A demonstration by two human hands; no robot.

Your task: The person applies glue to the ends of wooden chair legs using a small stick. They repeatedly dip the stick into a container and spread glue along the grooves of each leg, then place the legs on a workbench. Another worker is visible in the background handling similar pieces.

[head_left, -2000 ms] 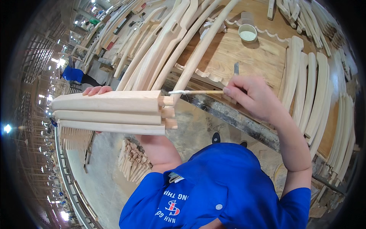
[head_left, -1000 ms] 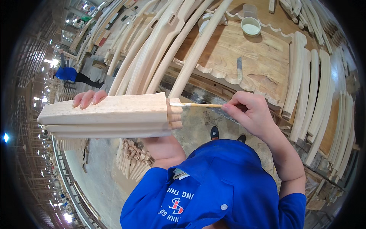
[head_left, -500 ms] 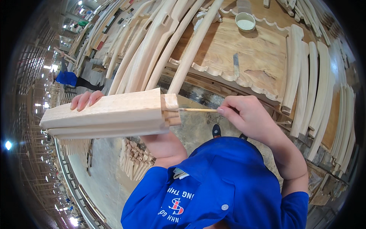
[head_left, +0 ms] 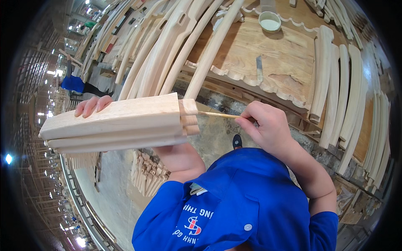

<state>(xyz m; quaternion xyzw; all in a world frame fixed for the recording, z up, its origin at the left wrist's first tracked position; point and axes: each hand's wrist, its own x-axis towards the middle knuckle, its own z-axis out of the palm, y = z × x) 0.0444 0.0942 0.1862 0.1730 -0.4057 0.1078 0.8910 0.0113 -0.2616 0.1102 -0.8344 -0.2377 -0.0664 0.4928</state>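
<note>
My left hand (head_left: pixel 93 105) is closed round a stack of pale wooden pieces (head_left: pixel 115 119), with its fingertips curled over the far edge and the palm hidden underneath. Short tenons (head_left: pixel 189 107) stick out of the stack's right end. Between the thumb and fingers of my right hand (head_left: pixel 264 127) is a thin, light-coloured stick (head_left: pixel 220 114), pinched at its right end. Its left tip reaches behind the top tenon, so I cannot see that tip or whether it touches the wood.
Beyond my hands stands a workbench with a scalloped-edged board (head_left: pixel 238 50), a bowl of whitish stuff (head_left: pixel 269 22) and a flat scraper-like strip (head_left: pixel 259 68). Long curved wooden parts (head_left: pixel 335 92) lie at the right. A pile of wooden pieces (head_left: pixel 147 173) rests on the floor, lower left. A person in blue (head_left: pixel 72 83) is far off left.
The stick's left end has shifted up, from the side of the middle tenons to behind the top one. The wooden stack has moved slightly left and tilted a little.
</note>
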